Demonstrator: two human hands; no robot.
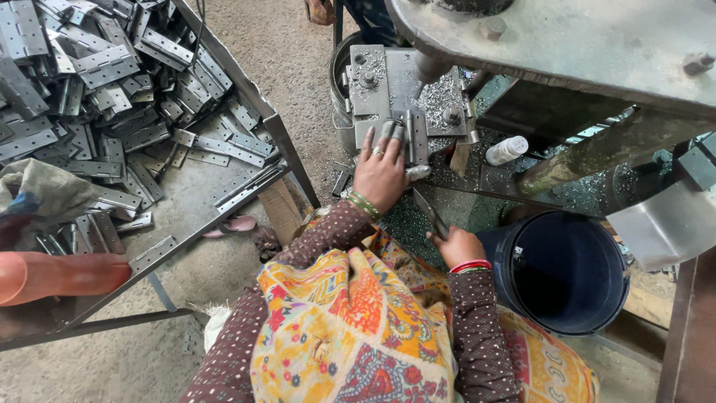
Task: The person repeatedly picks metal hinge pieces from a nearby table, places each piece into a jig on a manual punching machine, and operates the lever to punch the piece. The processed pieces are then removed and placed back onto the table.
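My left hand (380, 170) rests flat on a grey metal hinge (409, 142) that lies on the bed of a drill press (388, 89), fingers spread over the hinge's near end. My right hand (456, 246) is closed around the lower end of a thin metal lever (426, 210) below the machine bed. Metal shavings cover the bed around the hinge. The drill spindle (431, 69) stands just above the hinge.
A steel table (224, 216) on my left carries a heap of grey hinges (112, 82), a cloth sack and an orange plastic piece (60, 275). A dark blue bucket (567, 272) stands at my right. A small white bottle (507, 149) lies beside the machine.
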